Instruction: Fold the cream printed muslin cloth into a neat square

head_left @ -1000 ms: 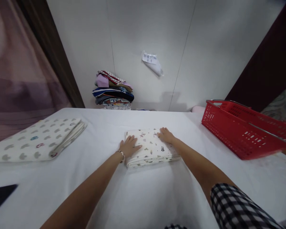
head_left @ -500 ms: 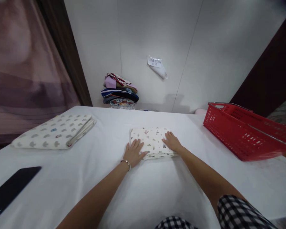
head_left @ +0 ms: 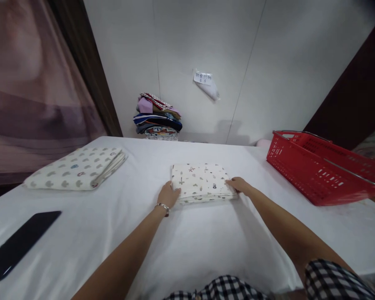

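A folded white cloth (head_left: 203,179) with small printed figures lies flat at the middle of the table. My left hand (head_left: 168,195) grips its left edge, thumb on top and the other fingers at the side, partly hidden. At the opposite edge, my right hand (head_left: 239,185) holds the cloth's right side, its fingertips on and under the layers. A bracelet circles my left wrist. Farther left lies a second folded cloth (head_left: 78,168), white with grey mushroom-like prints, which neither hand touches.
The white-covered table (head_left: 137,241) reaches to the wall. A red plastic basket (head_left: 318,171) stands at the right. A dark flat slab (head_left: 21,246) lies at the near left. Behind the table's far edge rises a stack of folded fabrics (head_left: 158,116). A labelled bag (head_left: 206,83) hangs on the wall.
Both hands were lying flat on top of the cloth. Now they have slid outward to its left and right edges and hold it there.
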Demonstrator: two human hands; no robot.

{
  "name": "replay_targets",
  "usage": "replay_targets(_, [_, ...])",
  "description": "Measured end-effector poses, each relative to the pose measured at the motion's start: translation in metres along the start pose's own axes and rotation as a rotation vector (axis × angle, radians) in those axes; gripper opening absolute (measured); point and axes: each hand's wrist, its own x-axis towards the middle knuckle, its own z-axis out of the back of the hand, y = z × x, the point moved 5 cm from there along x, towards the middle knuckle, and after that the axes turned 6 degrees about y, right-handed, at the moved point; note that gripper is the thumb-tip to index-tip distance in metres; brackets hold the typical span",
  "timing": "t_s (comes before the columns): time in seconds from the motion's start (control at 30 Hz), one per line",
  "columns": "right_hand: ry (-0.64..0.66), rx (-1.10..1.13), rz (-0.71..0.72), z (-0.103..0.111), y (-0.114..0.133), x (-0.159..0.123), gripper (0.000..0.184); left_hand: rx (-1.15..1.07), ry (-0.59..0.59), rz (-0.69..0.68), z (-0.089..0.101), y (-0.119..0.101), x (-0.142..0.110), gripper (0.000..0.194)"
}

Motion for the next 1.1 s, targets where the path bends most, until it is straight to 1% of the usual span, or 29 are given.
replay_targets(0.1, [0.095,-0.023,-0.123,-0.005,0.001,0.002,0.044,-0.029,0.063,0.089,0.004,-0.004,0.006,0.069])
replay_targets(0.13, [0.114,-0.024,-0.144,-0.005,0.002,0.002,0.043,-0.051,0.081,0.127,0.005,-0.005,0.008,0.07])
replay_targets(0.23, [0.136,-0.003,-0.174,-0.003,0.003,0.002,0.042,-0.112,0.124,0.216,0.008,-0.007,0.01,0.069])
replay_targets(0.3, [0.163,0.045,-0.176,-0.001,0.001,0.002,0.042,-0.129,0.136,0.24,0.008,-0.008,0.01,0.068])
replay_targets(0.4, [0.213,0.186,-0.136,0.001,-0.002,0.001,0.042,-0.186,0.11,0.245,0.007,-0.011,0.007,0.069])
replay_targets(0.5, [0.278,0.319,-0.126,-0.004,-0.004,-0.004,0.041,-0.24,0.082,0.235,0.009,-0.012,0.004,0.067])
replay_targets(0.57, [0.328,0.408,-0.118,-0.012,-0.005,-0.011,0.039,-0.242,0.081,0.223,0.014,-0.01,0.006,0.068])
replay_targets(0.67, [0.39,0.543,-0.077,-0.03,-0.003,-0.026,0.039,-0.225,0.058,0.191,0.028,-0.001,0.014,0.068])
replay_targets(0.73, [0.426,0.596,-0.059,-0.042,0.0,-0.037,0.042,-0.198,0.054,0.198,0.035,0.008,0.019,0.064])
replay_targets(0.8, [0.451,0.632,-0.047,-0.049,0.003,-0.047,0.045,-0.169,0.07,0.22,0.039,0.017,0.022,0.059])
replay_targets(0.87, [0.457,0.667,-0.036,-0.052,0.006,-0.054,0.047,-0.153,0.082,0.23,0.039,0.021,0.022,0.055])
replay_targets(0.93, [0.426,0.691,-0.034,-0.05,0.007,-0.059,0.051,-0.155,0.076,0.212,0.038,0.021,0.022,0.053])
replay_targets(1.03, [0.377,0.667,-0.034,-0.049,0.006,-0.064,0.057,-0.154,0.047,0.175,0.039,0.019,0.022,0.052])
replay_targets(1.1, [0.372,0.637,-0.036,-0.051,0.005,-0.067,0.063,-0.152,0.03,0.171,0.04,0.019,0.022,0.05])
